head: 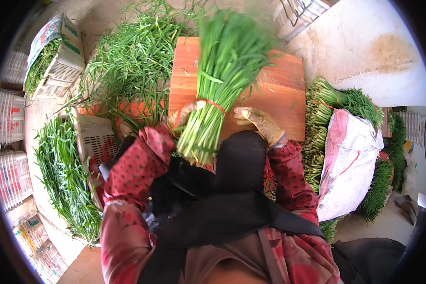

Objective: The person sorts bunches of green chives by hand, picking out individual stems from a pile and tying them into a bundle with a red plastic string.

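Note:
A large bunch of long green leafy stems, which look like garlic chives (230,60), slants across a reddish wooden board (284,88) in front of me. Its leafy tops are blurred at the far side, and the pale cut ends point towards me. My gloved left hand (184,113) grips the bunch from the left near a red band (217,105) that crosses the stems. To the right of the bunch, my gloved right hand (259,120) is apart from it over the board, with fingers slightly bent and nothing seen between them.
Loose green leaves (138,53) lie heaped beyond the board on the left. A plastic crate (96,142) stands near my left arm beside more greens (64,170). Tied bunches (319,99) are stacked on the right, partly under a white woven sack (351,159).

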`<state>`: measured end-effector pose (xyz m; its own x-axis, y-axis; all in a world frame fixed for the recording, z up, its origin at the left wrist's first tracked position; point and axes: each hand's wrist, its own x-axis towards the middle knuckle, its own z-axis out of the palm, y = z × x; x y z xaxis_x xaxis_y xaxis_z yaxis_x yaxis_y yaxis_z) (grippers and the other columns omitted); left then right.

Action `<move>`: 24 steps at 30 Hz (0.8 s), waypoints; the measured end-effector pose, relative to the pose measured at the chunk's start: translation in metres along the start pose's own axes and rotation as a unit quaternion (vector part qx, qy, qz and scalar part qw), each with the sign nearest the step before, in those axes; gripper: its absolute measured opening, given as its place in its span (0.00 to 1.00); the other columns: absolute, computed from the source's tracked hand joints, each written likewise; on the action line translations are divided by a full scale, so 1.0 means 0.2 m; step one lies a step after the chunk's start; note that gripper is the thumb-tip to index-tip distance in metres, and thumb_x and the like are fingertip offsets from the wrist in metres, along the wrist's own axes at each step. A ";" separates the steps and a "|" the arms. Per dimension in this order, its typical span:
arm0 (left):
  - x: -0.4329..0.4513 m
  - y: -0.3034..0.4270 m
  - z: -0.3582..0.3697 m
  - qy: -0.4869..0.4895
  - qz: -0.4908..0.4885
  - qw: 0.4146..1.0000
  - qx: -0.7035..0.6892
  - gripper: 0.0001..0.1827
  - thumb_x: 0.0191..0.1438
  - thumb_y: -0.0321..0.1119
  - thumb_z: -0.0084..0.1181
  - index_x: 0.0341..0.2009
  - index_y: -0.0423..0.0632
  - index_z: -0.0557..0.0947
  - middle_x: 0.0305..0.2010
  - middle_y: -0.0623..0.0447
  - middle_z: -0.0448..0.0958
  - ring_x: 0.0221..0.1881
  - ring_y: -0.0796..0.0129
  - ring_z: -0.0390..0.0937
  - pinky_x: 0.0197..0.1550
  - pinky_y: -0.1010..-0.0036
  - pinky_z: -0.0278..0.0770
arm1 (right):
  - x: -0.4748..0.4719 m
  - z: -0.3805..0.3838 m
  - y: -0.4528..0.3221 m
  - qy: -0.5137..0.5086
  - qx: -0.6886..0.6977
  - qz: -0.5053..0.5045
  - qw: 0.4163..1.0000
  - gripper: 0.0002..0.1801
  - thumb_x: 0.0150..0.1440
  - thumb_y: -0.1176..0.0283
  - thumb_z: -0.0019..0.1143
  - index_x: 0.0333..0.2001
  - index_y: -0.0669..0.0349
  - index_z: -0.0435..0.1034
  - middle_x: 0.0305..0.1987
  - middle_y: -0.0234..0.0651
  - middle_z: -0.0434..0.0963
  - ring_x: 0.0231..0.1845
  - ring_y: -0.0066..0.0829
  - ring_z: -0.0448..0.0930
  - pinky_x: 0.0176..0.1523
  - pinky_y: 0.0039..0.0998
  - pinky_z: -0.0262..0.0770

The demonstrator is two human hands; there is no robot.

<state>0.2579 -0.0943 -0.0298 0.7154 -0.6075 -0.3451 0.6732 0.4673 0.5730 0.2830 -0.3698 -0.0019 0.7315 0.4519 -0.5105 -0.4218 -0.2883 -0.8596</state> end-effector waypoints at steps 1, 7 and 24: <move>-0.11 -0.02 0.04 0.055 -0.001 0.996 -0.064 0.37 0.44 0.59 0.62 0.48 0.41 0.75 0.40 0.46 0.78 0.37 0.60 0.78 0.40 0.64 0.79 | 0.06 0.04 -0.03 -0.048 -0.062 -0.044 0.996 0.30 0.58 0.46 0.49 0.54 0.60 0.69 0.49 0.35 0.76 0.48 0.32 0.76 0.54 0.31 0.69; -0.35 -0.21 0.12 0.011 0.083 0.985 -0.150 0.44 0.40 0.53 0.66 0.57 0.40 0.67 0.52 0.45 0.74 0.50 0.54 0.74 0.56 0.59 0.71 | 0.14 0.38 -0.26 -0.137 0.133 -0.121 0.974 0.32 0.51 0.54 0.64 0.52 0.65 0.69 0.52 0.34 0.74 0.52 0.26 0.73 0.58 0.29 0.66; -0.81 -0.25 -0.05 0.092 0.387 0.887 -0.234 0.39 0.45 0.50 0.62 0.56 0.38 0.69 0.51 0.42 0.75 0.49 0.54 0.76 0.56 0.60 0.72 | -0.09 1.07 -0.25 -0.077 0.100 -0.153 0.980 0.53 0.46 0.60 0.70 0.67 0.61 0.45 0.62 0.45 0.61 0.63 0.35 0.62 0.64 0.38 0.59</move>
<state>0.1098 -0.0122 -0.0095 0.9867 0.1058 -0.1230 -0.0590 0.9402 0.3355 0.1760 -0.1824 0.0454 0.7577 0.6174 -0.2114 -0.3019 0.0445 -0.9523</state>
